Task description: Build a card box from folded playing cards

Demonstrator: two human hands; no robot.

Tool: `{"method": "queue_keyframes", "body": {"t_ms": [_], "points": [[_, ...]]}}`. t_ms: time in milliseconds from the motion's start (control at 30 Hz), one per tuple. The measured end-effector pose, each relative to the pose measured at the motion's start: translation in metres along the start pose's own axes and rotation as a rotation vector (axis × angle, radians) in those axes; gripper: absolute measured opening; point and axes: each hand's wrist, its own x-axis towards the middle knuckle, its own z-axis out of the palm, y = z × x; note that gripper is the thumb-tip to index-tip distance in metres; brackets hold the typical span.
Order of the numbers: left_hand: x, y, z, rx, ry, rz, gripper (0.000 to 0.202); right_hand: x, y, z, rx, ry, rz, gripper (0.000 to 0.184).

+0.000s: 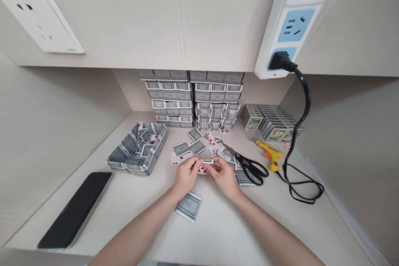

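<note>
Between my fingertips, at the middle of the desk, is a playing card (208, 161) seen nearly edge-on, apparently folded. My left hand (186, 172) pinches its left end, and my right hand (222, 173) grips the right end. Loose playing cards (197, 147) lie scattered just beyond my hands, some face up with red hearts, others showing grey patterned backs. A folded card (189, 206) rests on the desk near my left wrist. Black-handled scissors (249, 165) lie to the right of my right hand, with their blades over the cards.
A box made of folded cards (151, 162) stands at left, holding folded pieces. Behind, card-built boxes (173, 110) are stacked high. A black phone (76, 210) lies front left. A yellow glue gun (272, 156), its cord (307, 183), and packed card decks (274, 120) are at right.
</note>
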Motion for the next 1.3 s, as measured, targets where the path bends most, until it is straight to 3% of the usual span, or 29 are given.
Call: {"method": "queue_keyframes", "body": {"t_ms": [200, 400, 667, 800, 900, 1100, 1300], "points": [[0.001, -0.006, 0.004, 0.004, 0.054, 0.025, 0.032, 0.003, 0.000, -0.007, -0.104, 0.068, -0.053, 0.029], [-0.004, -0.009, 0.002, 0.158, -0.024, 0.190, 0.030, 0.000, -0.008, -0.007, -0.146, -0.008, -0.115, 0.027], [0.000, -0.011, -0.001, 0.179, -0.038, 0.238, 0.043, -0.001, -0.011, -0.006, -0.101, -0.109, -0.150, 0.026], [0.000, -0.009, -0.001, 0.158, -0.063, 0.264, 0.037, -0.003, -0.007, -0.002, 0.159, -0.242, -0.018, 0.028], [0.000, -0.007, -0.001, 0.121, -0.054, 0.186, 0.028, -0.005, -0.007, -0.001, 0.387, -0.312, 0.041, 0.036], [0.001, -0.006, -0.001, 0.055, -0.060, 0.103, 0.022, -0.005, -0.012, -0.002, 0.529, -0.370, 0.092, 0.029], [0.002, 0.001, -0.003, 0.050, -0.029, 0.332, 0.025, 0.000, -0.009, -0.004, 0.588, -0.379, 0.168, 0.037]]}}
